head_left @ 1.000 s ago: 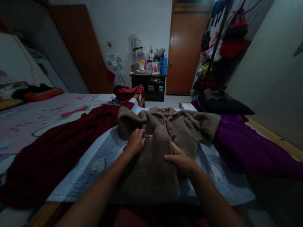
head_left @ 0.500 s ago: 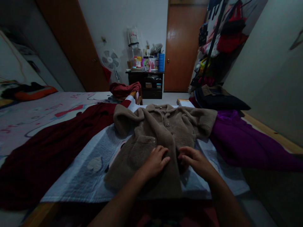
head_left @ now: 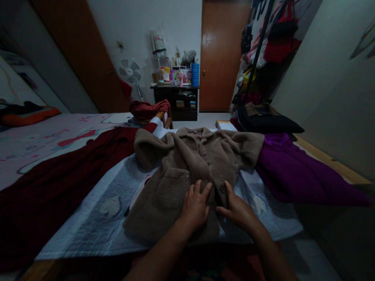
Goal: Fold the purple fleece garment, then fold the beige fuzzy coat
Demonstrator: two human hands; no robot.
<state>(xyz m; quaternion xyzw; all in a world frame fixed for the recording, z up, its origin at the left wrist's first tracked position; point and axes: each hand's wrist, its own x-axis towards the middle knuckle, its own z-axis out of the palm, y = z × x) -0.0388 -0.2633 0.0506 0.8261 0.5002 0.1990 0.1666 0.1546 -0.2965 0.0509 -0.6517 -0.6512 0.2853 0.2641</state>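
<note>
A brown fleecy coat (head_left: pixel 172 191) lies front up in the middle of the head view, collar away from me and sleeves out to both sides. My left hand (head_left: pixel 195 207) rests on its lower front, fingers spread and palm down, right of the patch pocket (head_left: pixel 172 179). Beside a dark button (head_left: pixel 222 189), my right hand (head_left: pixel 238 210) touches the edge of the other front panel. Its index finger is stretched out and the thumb stands apart from it; the remaining fingers are partly hidden. Between the hands the two front edges lie close together, parting towards the hem.
A light blue quilted cover (head_left: pixel 111 210) lies under the coat. Dark red clothing (head_left: pixel 67 175) spreads at left, a purple garment (head_left: pixel 304 175) at right, with folded dark clothes (head_left: pixel 269 121) behind it. A fan (head_left: pixel 131 72) and dark cabinet (head_left: pixel 175 103) stand at the back.
My left hand has spread its fingers flatter on the coat. My right hand has uncurled, and the panel edge with its button now lies beside its fingertips. The view has shifted slightly.
</note>
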